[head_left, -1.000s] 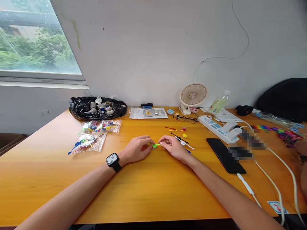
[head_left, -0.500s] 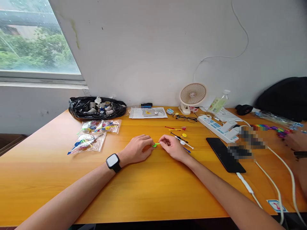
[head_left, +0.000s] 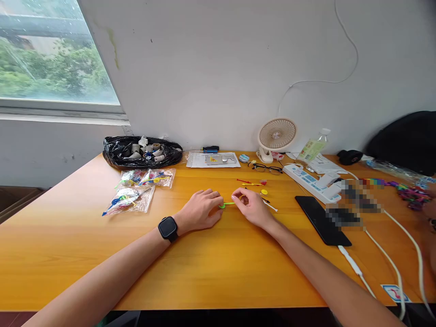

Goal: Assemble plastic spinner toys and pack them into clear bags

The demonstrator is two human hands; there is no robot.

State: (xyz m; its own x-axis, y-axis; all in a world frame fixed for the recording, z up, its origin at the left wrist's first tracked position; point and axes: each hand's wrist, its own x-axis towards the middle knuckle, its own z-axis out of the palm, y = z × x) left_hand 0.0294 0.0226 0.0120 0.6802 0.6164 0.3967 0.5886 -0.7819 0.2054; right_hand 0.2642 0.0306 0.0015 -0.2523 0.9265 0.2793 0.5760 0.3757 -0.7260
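My left hand (head_left: pixel 203 210), wearing a black watch (head_left: pixel 168 228), rests on the table with its fingertips closed at a small green plastic disc (head_left: pixel 222 206). A thin green strip (head_left: pixel 229 203) reaches from the disc toward the right. Just above the strip's right end, my right hand (head_left: pixel 254 207) holds thumb and index finger close together; anything between them is hidden. Beyond the right hand lie a red plastic arrow (head_left: pixel 243 180), a yellow arrow (head_left: pixel 251 184), a yellow disc (head_left: pixel 264 192) and a white arrow (head_left: pixel 271 206), the last partly covered by the hand.
Clear bags of coloured plastic parts (head_left: pixel 128 200) lie at the left, before a black plastic bag (head_left: pixel 114 152). A fan (head_left: pixel 277 134), glasses (head_left: pixel 265 168), a power strip (head_left: pixel 306 181) and a phone (head_left: pixel 322 221) stand or lie to the right. Part of another person shows at the right edge.
My right hand has slid back from the disc and up off the green strip, baring more of it. The left hand stays at the disc. The view has shifted slightly.
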